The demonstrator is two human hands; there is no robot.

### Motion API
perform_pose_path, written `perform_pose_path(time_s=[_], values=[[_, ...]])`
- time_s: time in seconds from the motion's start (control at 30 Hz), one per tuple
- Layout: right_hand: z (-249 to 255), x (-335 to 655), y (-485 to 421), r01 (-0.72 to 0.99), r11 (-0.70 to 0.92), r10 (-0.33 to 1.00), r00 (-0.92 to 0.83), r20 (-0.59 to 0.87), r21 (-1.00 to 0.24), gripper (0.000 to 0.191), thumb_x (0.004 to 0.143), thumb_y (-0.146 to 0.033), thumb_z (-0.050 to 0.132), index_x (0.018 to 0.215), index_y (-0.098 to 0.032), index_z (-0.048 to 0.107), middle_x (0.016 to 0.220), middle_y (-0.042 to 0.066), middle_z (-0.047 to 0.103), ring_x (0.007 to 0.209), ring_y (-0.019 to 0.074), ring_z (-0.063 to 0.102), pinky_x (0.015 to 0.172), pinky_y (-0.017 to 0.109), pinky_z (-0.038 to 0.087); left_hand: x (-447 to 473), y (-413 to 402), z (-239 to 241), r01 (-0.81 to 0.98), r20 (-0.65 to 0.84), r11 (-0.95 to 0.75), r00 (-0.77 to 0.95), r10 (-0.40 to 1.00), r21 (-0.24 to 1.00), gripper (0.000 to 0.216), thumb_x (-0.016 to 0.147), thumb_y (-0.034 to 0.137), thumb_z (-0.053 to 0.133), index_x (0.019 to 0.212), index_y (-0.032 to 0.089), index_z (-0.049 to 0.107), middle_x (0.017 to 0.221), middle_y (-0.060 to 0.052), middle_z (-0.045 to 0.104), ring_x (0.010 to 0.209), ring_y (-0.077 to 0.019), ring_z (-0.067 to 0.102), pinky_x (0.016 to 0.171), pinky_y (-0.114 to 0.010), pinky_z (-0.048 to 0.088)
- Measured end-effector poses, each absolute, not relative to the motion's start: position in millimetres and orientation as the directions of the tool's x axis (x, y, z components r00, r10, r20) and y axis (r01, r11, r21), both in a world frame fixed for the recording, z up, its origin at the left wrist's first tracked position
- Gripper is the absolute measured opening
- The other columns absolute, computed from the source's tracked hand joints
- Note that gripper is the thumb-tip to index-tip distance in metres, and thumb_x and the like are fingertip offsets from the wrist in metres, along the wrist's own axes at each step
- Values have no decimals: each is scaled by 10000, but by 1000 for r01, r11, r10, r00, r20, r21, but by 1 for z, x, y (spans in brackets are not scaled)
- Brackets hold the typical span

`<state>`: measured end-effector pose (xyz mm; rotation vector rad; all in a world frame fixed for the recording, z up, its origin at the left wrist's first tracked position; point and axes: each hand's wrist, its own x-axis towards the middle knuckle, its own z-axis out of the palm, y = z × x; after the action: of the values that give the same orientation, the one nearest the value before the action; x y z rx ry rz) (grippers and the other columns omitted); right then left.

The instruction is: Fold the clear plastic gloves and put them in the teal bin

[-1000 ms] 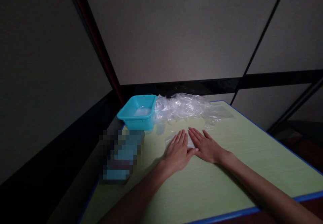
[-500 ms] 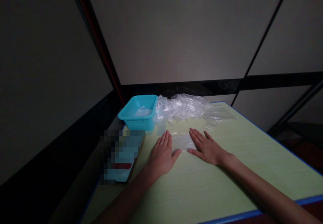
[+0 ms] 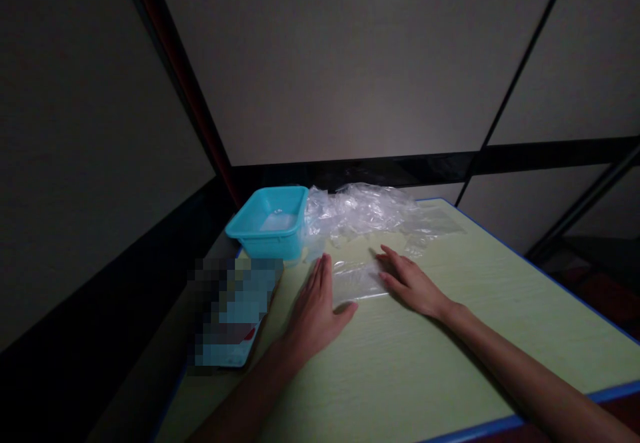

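Note:
A flat, clear plastic bag [image 3: 357,283] lies on the pale green table between my two hands. My left hand [image 3: 316,306] stands on its edge along the bag's left side, thumb spread away from the fingers, holding nothing. At the bag's right side is my right hand [image 3: 413,284], slightly raised with its fingers apart and nothing in them. Whether its fingertips touch the plastic I cannot tell. Behind both hands lies a crumpled heap of clear plastic bags [image 3: 365,210].
A turquoise plastic basin [image 3: 265,233] stands at the table's back left, with something clear and flat inside. Nearer, a partly blurred flat item [image 3: 245,310], like a phone, lies by the left edge. A panelled wall [image 3: 330,70] rises behind the table [image 3: 400,376].
My right hand has lifted from lying flat on the plastic bag, its fingers now curved. My left hand has turned from palm-down onto its edge. The view has shifted slightly.

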<state>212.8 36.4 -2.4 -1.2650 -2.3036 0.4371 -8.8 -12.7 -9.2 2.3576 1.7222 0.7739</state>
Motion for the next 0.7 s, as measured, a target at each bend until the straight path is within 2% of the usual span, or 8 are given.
perform_pose_path(time_s=[0.07, 0.13, 0.3, 0.5, 0.7], values=[[-1, 214, 42, 622, 500, 862, -422, 281, -602, 496, 864, -317, 364, 1322, -151, 275, 1161, 134, 583, 1059, 219, 539, 921, 417, 389, -8, -14, -8, 856, 320, -349, 232, 919, 382, 878, 719, 324, 580, 1380, 54, 68, 1432, -222, 206, 1321, -290, 198, 1047, -429, 272], [0, 216, 47, 567, 493, 864, -408, 295, -660, 455, 838, -266, 379, 1278, -168, 310, 1091, 109, 609, 993, 207, 567, 882, 395, 419, -7, -15, -6, 857, 316, -350, 236, 919, 378, 879, 696, 303, 593, 1378, 64, 94, 1428, -213, 226, 1317, -291, 212, 1048, -426, 276], [1, 218, 52, 522, 497, 858, -414, 303, -694, 456, 785, -190, 390, 1235, -175, 323, 1032, 88, 613, 939, 197, 579, 869, 389, 421, -6, -14, -5, 862, 339, -343, 217, 915, 373, 806, 682, 215, 557, 1367, 96, 151, 1419, -190, 267, 1305, -281, 253, 1049, -431, 280], [4, 222, 48, 496, 480, 861, -423, 281, -723, 429, 741, -171, 409, 1166, -158, 353, 926, 76, 623, 844, 194, 589, 798, 367, 450, -8, -10, -7, 873, 385, -312, 160, 909, 374, 703, 695, 148, 506, 1333, 56, 225, 1379, -207, 334, 1282, -286, 300, 1046, -422, 296], [19, 228, 37, 416, 426, 840, -513, 180, -804, 452, 679, -123, 391, 1124, -163, 326, 788, 40, 616, 725, 180, 587, 683, 340, 472, -13, -6, -10, 885, 483, -299, 100, 870, 356, 667, 688, 42, 452, 1321, 110, 252, 1346, -181, 382, 1260, -293, 338, 1029, -458, 320]])
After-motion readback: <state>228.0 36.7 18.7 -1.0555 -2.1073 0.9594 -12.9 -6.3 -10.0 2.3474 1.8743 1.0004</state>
